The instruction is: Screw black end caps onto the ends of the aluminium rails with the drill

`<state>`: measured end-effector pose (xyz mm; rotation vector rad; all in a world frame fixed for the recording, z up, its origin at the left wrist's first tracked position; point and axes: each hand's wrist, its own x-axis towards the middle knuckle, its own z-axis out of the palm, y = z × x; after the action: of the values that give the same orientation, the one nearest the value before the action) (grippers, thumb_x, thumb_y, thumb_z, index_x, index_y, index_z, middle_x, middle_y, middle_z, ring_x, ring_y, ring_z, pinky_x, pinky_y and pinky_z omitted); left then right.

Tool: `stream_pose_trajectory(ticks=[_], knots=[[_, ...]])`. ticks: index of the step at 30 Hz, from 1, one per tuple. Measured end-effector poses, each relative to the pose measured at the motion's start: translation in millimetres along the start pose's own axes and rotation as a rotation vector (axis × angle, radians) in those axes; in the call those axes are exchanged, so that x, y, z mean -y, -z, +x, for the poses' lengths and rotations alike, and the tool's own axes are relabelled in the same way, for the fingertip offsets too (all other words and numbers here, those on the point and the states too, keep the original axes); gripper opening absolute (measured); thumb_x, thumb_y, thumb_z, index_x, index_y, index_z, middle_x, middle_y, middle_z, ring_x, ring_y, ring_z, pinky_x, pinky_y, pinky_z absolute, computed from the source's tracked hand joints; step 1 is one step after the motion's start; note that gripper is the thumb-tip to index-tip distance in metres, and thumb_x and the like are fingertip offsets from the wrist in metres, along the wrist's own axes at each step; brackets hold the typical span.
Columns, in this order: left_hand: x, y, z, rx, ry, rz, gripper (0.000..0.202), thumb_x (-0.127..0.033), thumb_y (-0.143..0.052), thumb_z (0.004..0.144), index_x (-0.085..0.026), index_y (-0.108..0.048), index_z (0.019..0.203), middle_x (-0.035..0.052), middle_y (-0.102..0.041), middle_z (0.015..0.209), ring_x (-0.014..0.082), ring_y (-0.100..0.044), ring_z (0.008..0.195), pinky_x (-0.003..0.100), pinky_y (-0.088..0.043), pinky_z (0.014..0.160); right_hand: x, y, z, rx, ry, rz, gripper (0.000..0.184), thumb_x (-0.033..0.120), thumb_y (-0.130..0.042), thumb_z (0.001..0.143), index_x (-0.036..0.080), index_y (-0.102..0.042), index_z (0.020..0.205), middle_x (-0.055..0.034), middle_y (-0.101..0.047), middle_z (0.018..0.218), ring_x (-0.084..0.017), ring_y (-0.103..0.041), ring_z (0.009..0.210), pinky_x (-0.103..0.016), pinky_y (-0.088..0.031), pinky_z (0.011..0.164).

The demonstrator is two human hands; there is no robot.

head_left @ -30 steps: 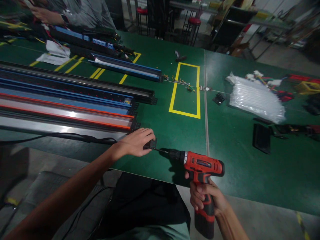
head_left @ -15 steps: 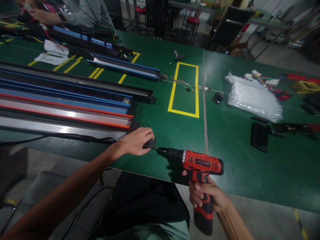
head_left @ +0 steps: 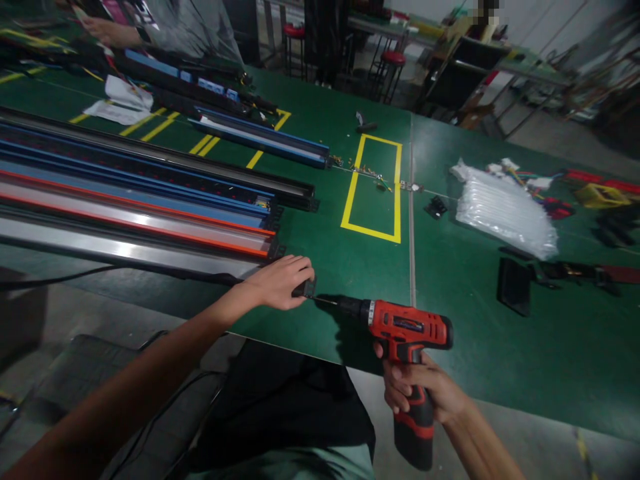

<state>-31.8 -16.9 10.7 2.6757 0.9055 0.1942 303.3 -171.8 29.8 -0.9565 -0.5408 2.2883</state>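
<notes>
My right hand point(head_left: 425, 387) is wrapped around the grip of a red and black cordless drill point(head_left: 410, 325), which points left. Its long thin bit point(head_left: 326, 301) reaches the black end cap point(head_left: 309, 288) of a long silver metal profile point(head_left: 125, 248); whether it sits in a screw is too small to tell. Over that same end lies my left hand point(head_left: 285, 281), its fingers curled around the profile beside the cap. The profile runs off to the left along the table's near edge. A black cable point(head_left: 75, 275) passes along its near side.
Beyond it lie an orange-edged profile point(head_left: 150, 220), blue profiles point(head_left: 200, 203) and a black one point(head_left: 250, 181). Small screws and connectors surround a yellow tape rectangle point(head_left: 371, 233). Rightward are bubble packaging point(head_left: 505, 217) and a black flat device point(head_left: 514, 285). A co-worker's hand point(head_left: 113, 32) shows top left.
The view has shifted slightly, so the table's contents sit a little differently. Both hands keep their hold, and the drill bit stays at the end cap.
</notes>
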Motion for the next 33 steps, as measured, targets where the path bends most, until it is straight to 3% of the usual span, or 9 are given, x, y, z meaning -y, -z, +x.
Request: stream_pose_trajectory(ticks=[33], knots=[[-0.4,-1.8,0.3,-0.016,0.007,-0.018,0.025,-0.029,-0.064,0.078,-0.020,-0.059,0.101,0.0070,-0.057,0.104,0.0244,-0.056,0.097,0.039,-0.045,0.089,3.8,-9.8,-0.4,-0.054,0.004,-0.020,0.032,0.019,-0.074,0.080,0.016,-0.061,0.108,0.0088,-0.048,0.055,-0.009,-0.049,0.042,-0.028,-0.051,0.051]])
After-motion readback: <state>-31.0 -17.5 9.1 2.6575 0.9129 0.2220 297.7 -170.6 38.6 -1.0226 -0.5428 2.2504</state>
